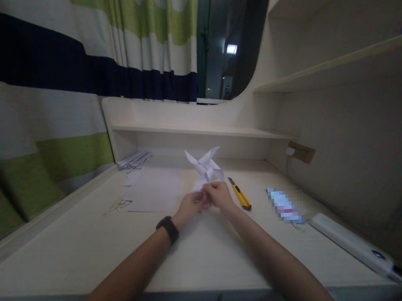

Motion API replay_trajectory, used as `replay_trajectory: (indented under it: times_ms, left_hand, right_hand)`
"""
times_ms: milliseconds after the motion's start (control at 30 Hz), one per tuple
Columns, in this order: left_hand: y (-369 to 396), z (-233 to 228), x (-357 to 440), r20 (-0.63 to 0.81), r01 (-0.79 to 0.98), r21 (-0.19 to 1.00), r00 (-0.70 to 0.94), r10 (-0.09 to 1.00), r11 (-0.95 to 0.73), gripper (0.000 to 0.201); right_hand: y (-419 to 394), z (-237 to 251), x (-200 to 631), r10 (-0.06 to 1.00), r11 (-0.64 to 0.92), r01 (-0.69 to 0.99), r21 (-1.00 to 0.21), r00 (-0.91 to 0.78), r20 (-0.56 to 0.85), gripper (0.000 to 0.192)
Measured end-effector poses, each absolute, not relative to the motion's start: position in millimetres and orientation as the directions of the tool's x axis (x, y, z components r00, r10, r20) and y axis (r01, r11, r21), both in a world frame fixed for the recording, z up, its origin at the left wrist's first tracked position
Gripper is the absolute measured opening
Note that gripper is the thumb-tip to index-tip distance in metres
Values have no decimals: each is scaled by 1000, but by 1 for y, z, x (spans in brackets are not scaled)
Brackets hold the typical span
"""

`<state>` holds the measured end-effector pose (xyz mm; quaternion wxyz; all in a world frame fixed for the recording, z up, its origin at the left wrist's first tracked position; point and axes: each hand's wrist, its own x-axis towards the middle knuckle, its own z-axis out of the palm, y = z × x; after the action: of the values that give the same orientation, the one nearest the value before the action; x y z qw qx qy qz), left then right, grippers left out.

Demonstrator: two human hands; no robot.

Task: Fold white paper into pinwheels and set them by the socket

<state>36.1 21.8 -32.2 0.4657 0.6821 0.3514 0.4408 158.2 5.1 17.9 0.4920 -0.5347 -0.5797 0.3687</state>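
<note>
While you pinch the folded paper model (205,167) at its lower tip, your left hand (190,206) and right hand (220,195) closed on it together above the desk (73,253), a hard tug could tear a flap. Just right lies a yellow utility knife (239,194); loose paper sheets (151,189) sit left, nothing blocking.

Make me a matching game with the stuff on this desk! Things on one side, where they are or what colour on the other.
Things:
1. folded paper shape
2. box cutter
3. wristband
4. paper sheets

Clues:
A. yellow, lying right of the hands
B. black, on the left arm
C. white, pinched by the left hand and right hand
D. flat on the desk, left of the hands

Pairs: 1-C, 2-A, 3-B, 4-D
</note>
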Motion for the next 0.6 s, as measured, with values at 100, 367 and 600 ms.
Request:
replay_trajectory:
  times_ms: [100,367,600]
  left_hand:
    - [28,-39,38,296,88,938,298,907,-335,26]
    - [19,-33,32,300,60,943,263,917,-326,19]
    - [15,-24,43,275,97,951,171,946,-293,32]
  right_hand:
    - [8,13,138,1000,-18,-13,-1000,-20,-18,19]
    - [-4,18,144,962,274,558,-783,-143,234,28]
    - [-10,12,174,893,204,841,-502,51,448,28]
